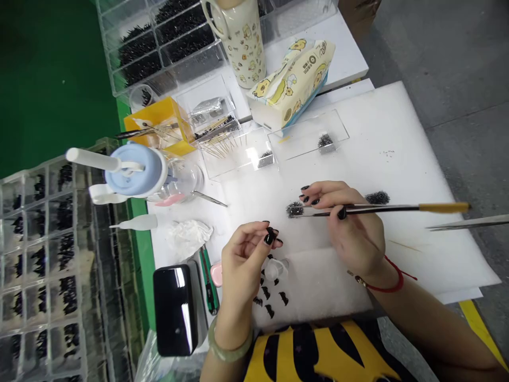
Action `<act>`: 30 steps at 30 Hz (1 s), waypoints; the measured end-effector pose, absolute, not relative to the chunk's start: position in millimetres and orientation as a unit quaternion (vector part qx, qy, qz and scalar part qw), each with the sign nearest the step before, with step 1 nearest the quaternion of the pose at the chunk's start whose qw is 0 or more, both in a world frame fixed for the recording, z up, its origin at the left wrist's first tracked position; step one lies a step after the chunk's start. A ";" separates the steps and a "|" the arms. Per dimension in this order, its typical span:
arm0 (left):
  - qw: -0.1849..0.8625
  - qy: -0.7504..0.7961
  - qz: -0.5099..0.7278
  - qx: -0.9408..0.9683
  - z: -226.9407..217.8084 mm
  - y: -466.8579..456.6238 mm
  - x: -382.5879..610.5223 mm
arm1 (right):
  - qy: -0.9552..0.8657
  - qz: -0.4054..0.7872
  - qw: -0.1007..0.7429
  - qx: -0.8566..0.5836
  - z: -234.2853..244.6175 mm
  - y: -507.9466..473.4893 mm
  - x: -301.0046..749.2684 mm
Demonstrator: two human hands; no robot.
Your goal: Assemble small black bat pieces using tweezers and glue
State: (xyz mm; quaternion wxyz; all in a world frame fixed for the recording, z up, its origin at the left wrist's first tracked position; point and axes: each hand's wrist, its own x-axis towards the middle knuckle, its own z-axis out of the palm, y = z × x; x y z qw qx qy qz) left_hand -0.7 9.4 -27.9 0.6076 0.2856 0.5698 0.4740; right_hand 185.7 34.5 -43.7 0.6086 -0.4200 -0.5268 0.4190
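Note:
My left hand (242, 260) is closed in a pinch, with what looks like a small black piece (272, 232) between thumb and fingertips; black nails make its outline hard to read. Below it lie several black bat-shaped pieces (283, 298) beside a small clear cup (275, 269). My right hand (353, 233) grips long, thin tweezers (397, 207) with a gold-coloured end pointing right. Their dark tips reach a pile of tiny glittering black bits (295, 209) on the white foam sheet (429, 159). Whether the tips pinch a bit is too small to tell.
More glittering piles (377, 198) sit nearby, some by clear trays (238, 164). A second pair of tweezers (469, 223) lies right. Leftward are a phone (175, 310), green cutter (209, 281), squeeze bottle (139, 223) and blue-lidded bottle (137, 170). Tissues (294, 85) and a patterned cup (244, 48) stand behind.

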 end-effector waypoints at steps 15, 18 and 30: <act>0.663 0.505 0.394 0.387 -29.9 11.7 -16.9 | -0.820 0.190 0.435 -0.319 -58.9 35.5 182.3; 0.639 0.514 0.371 0.437 -27.2 13.6 -21.0 | -0.822 0.178 0.438 -0.319 -59.9 37.7 186.1; 0.388 0.624 0.119 0.668 -28.1 7.7 -53.6 | -0.649 0.137 0.214 -0.717 -67.5 67.3 260.2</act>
